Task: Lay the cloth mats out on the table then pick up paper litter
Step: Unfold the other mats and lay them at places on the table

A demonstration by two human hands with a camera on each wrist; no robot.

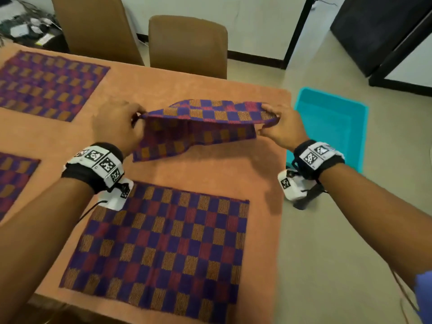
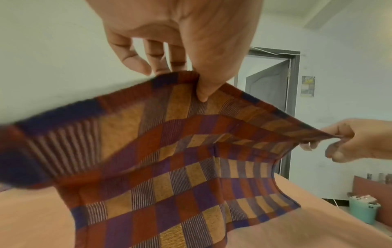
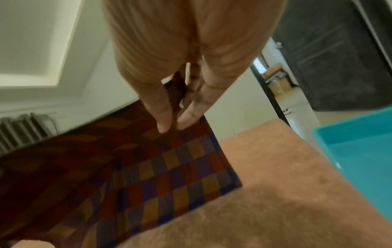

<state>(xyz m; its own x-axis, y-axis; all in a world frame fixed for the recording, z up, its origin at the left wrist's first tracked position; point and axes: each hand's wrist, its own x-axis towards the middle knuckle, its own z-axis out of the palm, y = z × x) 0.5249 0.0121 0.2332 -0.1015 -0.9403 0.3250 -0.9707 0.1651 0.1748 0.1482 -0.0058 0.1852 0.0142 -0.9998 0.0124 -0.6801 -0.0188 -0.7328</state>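
Note:
A purple, red and orange checked cloth mat (image 1: 198, 127) hangs above the orange table (image 1: 163, 87), stretched between both hands. My left hand (image 1: 138, 118) pinches its left corner, thumb on top of the mat (image 2: 169, 167). At the right corner, my right hand (image 1: 271, 118) pinches the mat (image 3: 180, 167) between thumb and fingers (image 3: 188, 117). The mat's lower edge droops toward the table. A second checked mat (image 1: 163, 249) lies flat near me. A third mat (image 1: 46, 85) lies at the far left. A fourth mat (image 1: 14, 178) shows at the left edge. No paper litter is in sight.
Two brown chairs (image 1: 187, 45) stand at the table's far side. A turquoise bin (image 1: 334, 127) sits on the floor just right of the table. A dark cabinet (image 1: 378, 26) stands at the far right. Cables and adapters (image 1: 25, 29) lie on the floor at the far left.

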